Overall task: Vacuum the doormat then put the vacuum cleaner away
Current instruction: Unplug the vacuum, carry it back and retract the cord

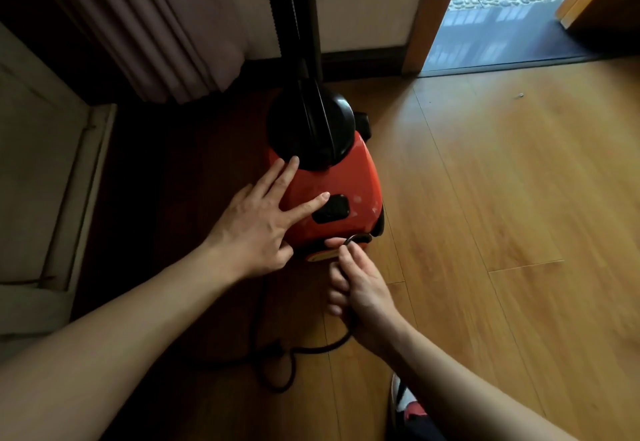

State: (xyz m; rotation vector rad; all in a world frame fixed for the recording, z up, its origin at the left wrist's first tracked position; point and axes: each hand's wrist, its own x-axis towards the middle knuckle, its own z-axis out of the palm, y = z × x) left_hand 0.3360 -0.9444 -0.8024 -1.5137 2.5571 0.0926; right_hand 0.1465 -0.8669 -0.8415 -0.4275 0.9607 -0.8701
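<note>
A red and black vacuum cleaner (332, 177) stands on the wooden floor near the wall, its black tube (294, 7) rising upright. My left hand (256, 222) rests flat on the red body with fingers spread, the index finger beside a black button (332, 210). My right hand (360, 288) grips the black power cord (304, 349) at the rear of the vacuum, where the cord enters the body. The cord trails in loops on the floor below my arms. No doormat is in view.
A brown curtain (156, 32) hangs at the back left. A pale cushioned piece of furniture (38, 177) fills the left side. An open doorway (502, 7) with a dark threshold lies at the back right. A shoe (405, 402) shows at the bottom.
</note>
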